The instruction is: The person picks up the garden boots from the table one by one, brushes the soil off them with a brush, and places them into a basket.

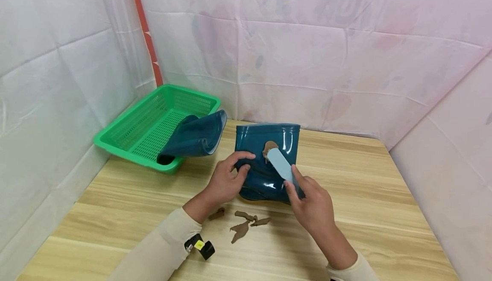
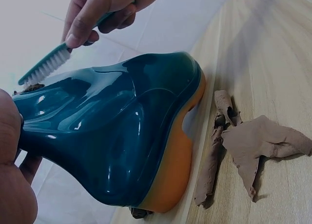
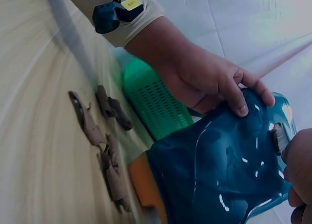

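A dark teal rubber boot (image 1: 250,138) with an orange sole (image 2: 176,158) stands tilted on the wooden table, its top opening pointing away. My left hand (image 1: 226,179) grips the boot's left side, thumb and index finger lying on its surface. The handle of a pale blue scrub brush (image 1: 281,164) is held in my right hand (image 1: 313,206). White bristles (image 2: 48,67) press on a brown mud-like patch (image 1: 270,144) on the boot's shaft. Several brown clay-like scraps (image 1: 241,230) lie on the table in front of the boot.
A green plastic basket (image 1: 132,155) stands at the left back. Another teal rubber boot (image 1: 188,138) lies across it, its opening sticking out over the right rim. White cloth walls (image 1: 292,59) enclose the table (image 1: 357,182) at the back and sides.
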The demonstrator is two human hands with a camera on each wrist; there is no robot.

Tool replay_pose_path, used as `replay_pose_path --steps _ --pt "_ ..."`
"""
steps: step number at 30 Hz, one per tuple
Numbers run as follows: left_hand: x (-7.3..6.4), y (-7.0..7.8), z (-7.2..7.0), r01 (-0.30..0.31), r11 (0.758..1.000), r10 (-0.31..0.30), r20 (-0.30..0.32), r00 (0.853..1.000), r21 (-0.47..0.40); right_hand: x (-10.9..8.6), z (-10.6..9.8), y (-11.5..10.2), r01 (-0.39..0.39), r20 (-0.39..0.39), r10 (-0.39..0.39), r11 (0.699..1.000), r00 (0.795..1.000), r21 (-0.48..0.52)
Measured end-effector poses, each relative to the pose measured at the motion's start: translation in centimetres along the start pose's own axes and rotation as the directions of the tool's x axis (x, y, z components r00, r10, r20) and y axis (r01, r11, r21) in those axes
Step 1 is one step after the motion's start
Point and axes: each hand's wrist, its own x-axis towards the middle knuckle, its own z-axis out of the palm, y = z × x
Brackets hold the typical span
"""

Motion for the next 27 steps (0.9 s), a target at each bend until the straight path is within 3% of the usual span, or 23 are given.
replay_pose_path --steps 8,15,21,27 --pt "0.0 0.2 -0.1 -0.02 1.0 0.02 0.004 1.0 0.002 -0.6 -0.3 0.3 -0.002 -0.02 0.002 1.0 1.0 0.027" --pt "0.0 0.1 -0.1 -0.018 1.0 0.018 0.0 1.0 0.006 1.1 -0.3 -0.9 0.077 -0.112 -0.07 0.995 0.991 0.056" --pt "-0.1 0.0 -0.1 -0.025 1.0 0.025 -0.007 1.0 0.018 1.7 0.3 -1.6 0.055 -0.064 -0.053 0.998 0.997 0.029" --pt "-0.1 0.0 -0.1 -0.043 0.999 0.043 0.001 0.999 0.023 1.0 0.4 -0.8 0.044 -0.042 -0.043 0.999 0.998 0.013"
